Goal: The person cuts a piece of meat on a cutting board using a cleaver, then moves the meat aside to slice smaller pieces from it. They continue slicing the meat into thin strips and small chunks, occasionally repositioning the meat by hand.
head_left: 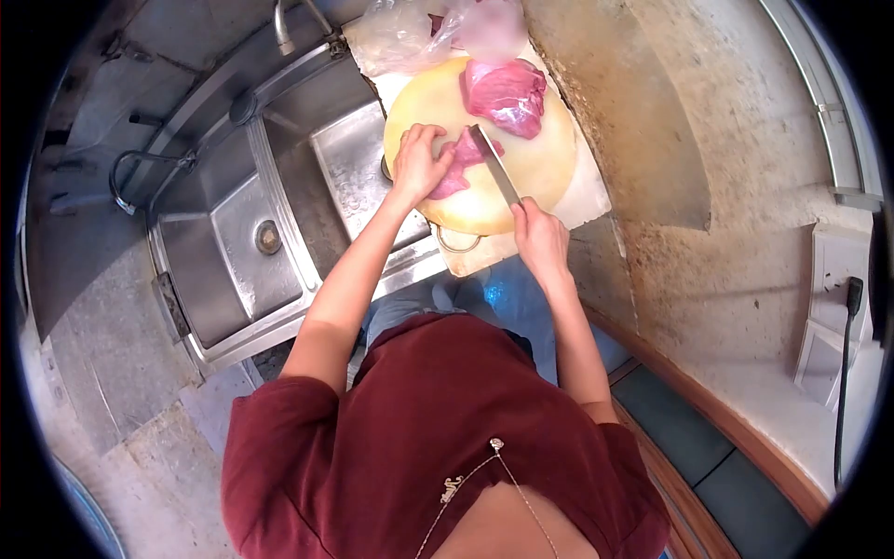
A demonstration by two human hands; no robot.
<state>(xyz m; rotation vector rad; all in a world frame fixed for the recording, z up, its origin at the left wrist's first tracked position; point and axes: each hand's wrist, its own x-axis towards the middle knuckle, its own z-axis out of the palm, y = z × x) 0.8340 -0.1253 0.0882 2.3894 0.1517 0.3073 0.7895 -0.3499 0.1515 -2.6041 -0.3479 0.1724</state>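
Note:
A round yellowish cutting board (549, 177) carries two portions of raw pink meat. My right hand (542, 238) is closed around the handle of a kitchen knife (496, 166), whose blade points away from me across the smaller piece of meat (456, 172). On that piece's left side rests my left hand (419, 166), its fingers curled against the meat; the fingertips are partly hidden. Farther back on the board lies a larger, shiny chunk of meat (506, 96), apart from both hands.
A clear plastic bag (410, 37) lies behind the board. To the left is a stainless steel double sink (279, 186) with faucets (284, 33). A metal ring handle (458, 244) sticks out at the board's near edge. A stained wall (689, 140) stands close on the right.

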